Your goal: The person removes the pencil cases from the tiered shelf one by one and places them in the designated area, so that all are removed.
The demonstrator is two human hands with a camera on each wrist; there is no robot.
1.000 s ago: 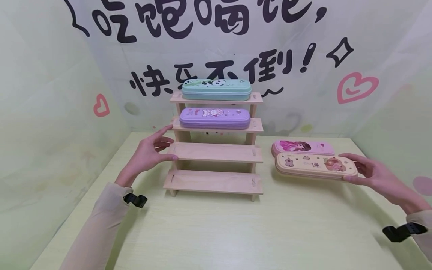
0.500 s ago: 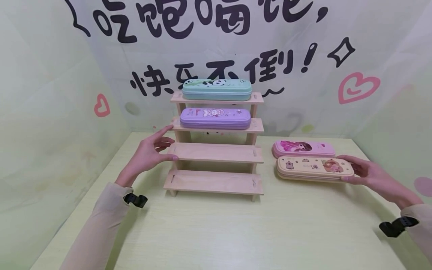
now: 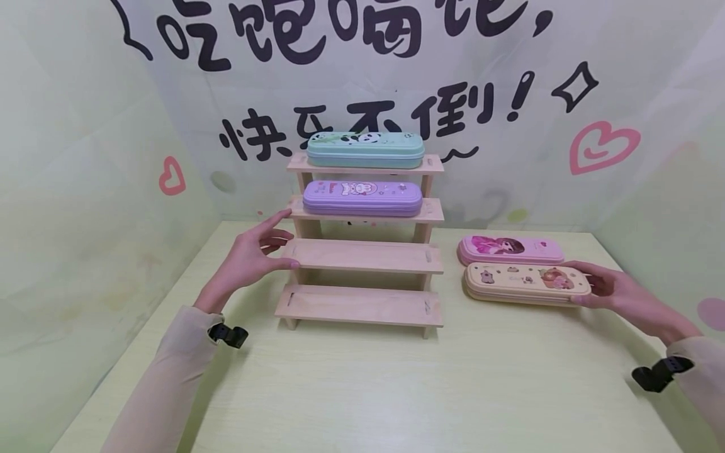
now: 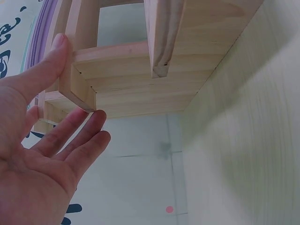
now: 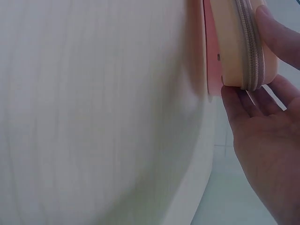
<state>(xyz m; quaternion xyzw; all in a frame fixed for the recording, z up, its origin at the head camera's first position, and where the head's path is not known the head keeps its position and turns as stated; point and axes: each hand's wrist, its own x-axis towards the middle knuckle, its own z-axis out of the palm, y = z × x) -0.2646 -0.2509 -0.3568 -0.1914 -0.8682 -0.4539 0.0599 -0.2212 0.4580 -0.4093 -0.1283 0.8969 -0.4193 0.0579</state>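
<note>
Black Chinese lettering point(image 3: 370, 113) and pink heart outlines point(image 3: 604, 148) decorate the pale wall point(image 3: 523, 170) behind a light wood-grain table point(image 3: 362, 384). On it stands a four-step wooden display rack point(image 3: 362, 307); the top step carries a mint-green panda pencil case point(image 3: 365, 157), and the next one down a purple pencil case point(image 3: 362, 206) with a cartoon figure on its lid. At the rack's left side, the person's left grip point(image 3: 250, 255) pinches the end of the third step from the top between thumb and fingers, its index fingertip at the step above. To the right of the rack, the right grip point(image 3: 620, 289) pinches the right end of a cream pencil case point(image 3: 527, 283), thumb on the near side and fingers round the far side. This case sits lid up just in front of a pink pencil case point(image 3: 532, 248) with a brown-haired girl on its lid; whether its base touches the table I cannot tell. Up close, the right wrist view shows its zipper curving around the end.
</note>
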